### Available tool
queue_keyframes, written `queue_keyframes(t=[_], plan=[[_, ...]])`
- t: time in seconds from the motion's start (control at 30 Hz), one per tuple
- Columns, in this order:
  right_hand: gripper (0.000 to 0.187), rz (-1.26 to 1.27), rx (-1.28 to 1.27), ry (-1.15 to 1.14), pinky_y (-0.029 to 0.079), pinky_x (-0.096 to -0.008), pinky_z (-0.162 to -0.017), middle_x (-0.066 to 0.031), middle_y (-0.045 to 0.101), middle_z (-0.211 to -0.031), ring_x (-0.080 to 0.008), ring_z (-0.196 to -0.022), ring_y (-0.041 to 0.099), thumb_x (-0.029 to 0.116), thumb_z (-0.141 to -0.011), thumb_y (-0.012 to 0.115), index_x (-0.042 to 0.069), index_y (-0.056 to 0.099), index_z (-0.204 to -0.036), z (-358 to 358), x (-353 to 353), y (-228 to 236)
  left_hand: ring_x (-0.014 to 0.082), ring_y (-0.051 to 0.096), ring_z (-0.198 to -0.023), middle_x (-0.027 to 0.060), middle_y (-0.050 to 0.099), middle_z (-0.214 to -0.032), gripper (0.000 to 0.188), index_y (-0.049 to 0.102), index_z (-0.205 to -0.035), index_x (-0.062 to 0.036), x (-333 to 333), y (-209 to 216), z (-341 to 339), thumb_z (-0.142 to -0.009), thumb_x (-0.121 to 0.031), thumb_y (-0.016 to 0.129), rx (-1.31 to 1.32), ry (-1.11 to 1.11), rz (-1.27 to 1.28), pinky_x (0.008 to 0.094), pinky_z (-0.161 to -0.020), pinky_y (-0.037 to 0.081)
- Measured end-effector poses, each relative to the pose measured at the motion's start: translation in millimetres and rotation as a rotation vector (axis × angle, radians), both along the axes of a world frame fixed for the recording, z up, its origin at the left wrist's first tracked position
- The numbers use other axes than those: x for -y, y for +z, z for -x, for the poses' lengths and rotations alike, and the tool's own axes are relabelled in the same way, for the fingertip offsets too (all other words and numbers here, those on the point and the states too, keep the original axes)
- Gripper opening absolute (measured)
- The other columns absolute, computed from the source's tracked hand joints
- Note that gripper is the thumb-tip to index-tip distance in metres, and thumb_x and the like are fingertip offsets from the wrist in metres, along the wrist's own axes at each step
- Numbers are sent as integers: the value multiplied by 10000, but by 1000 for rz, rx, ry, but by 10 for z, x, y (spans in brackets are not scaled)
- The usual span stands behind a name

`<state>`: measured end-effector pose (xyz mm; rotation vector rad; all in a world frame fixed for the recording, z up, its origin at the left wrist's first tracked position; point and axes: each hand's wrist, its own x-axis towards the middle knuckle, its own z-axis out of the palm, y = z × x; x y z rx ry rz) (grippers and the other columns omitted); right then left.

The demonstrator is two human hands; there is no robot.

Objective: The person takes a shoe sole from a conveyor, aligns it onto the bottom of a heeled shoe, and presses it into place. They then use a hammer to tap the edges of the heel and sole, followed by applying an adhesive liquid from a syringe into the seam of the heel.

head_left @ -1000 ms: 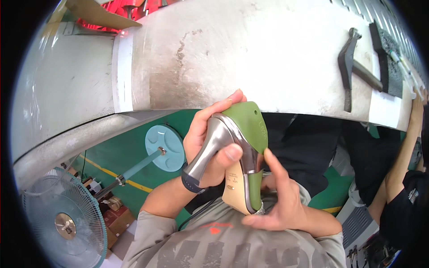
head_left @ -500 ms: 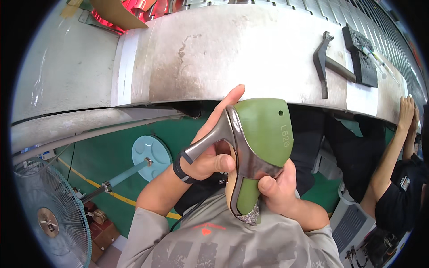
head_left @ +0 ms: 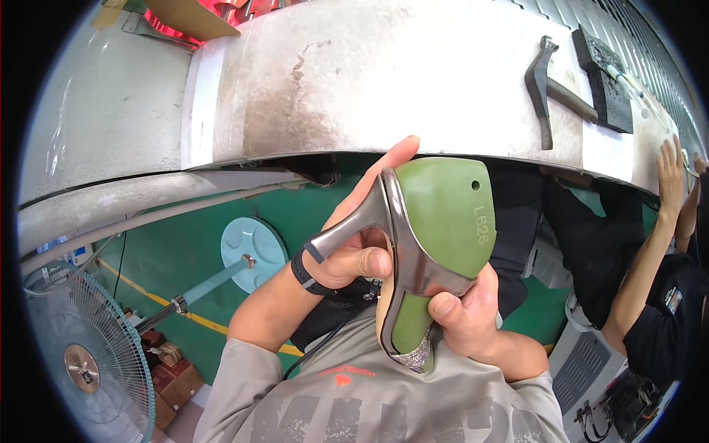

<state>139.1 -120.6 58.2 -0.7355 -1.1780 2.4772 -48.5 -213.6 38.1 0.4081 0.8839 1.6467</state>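
A high-heeled shoe [head_left: 432,276] with a dark metallic upper and heel is fitted on a green shoe last [head_left: 447,214]. I hold it in front of my chest, its sparkly toe strap pointing down at me and its heel [head_left: 347,230] sticking out to the left. My left hand [head_left: 362,258] grips the sole side, thumb under the heel arch, index finger stretched up behind the shoe. My right hand [head_left: 469,310] closes around the right side, thumb on the upper's edge near the last. Its other fingers are hidden behind the shoe.
A worn pale worktable [head_left: 354,88] spans the far side. On it lie a hammer [head_left: 548,88] and a black block [head_left: 605,81] with a brush-like tool. A blue standing fan [head_left: 81,365] is at left; a co-worker's hand [head_left: 670,173] is at the far right table edge.
The shoe and both hands sit slightly further right in the view, with the grip unchanged. The table items appear a little higher. The co-worker's hand has lifted and opened.
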Motion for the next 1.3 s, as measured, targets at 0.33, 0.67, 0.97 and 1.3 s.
queue_keyframes(t=[0.33, 0.67, 0.97, 1.3], plan=[[821, -6, -6, -33, 521, -365, -1052, -143, 635, -1356, -198, -1237, 632, 407, -929, 870, -57, 456, -1464, 15, -118, -93, 177, 550, -1367, 88, 507, -1571, 1273, 123, -1734, -74, -113, -15, -1, -829, -405, 955, -36, 7, -16, 338, -1107, 471], [958, 267, -45, 58, 633, -420, -823, -220, 712, -1113, -311, -942, 752, 755, -992, 559, -84, 499, -1450, 265, -385, -84, 197, 599, -1309, 148, 612, -1451, 990, 274, -1671, 22, -267, 328, 66, -933, -239, 880, -497, 92, 106, 360, -1116, 485], [981, -276, -8, -194, 617, -365, -829, -192, 724, -1100, -246, -949, 746, 770, -966, 597, -105, 531, -1402, 307, -495, 23, 292, 722, -1200, 219, 673, -1367, 632, 478, -1527, 52, -344, 438, -64, -966, -23, 758, -223, 307, 51, 446, -1045, 603], [885, -148, -97, -284, 583, -387, -940, -177, 692, -1271, -246, -1101, 706, 614, -926, 792, -68, 516, -1418, 230, -292, -94, 138, 693, -1087, 89, 711, -1150, 423, 583, -1320, 11, -431, 400, -272, -948, 13, 785, -29, 382, 67, 320, -968, 589]])
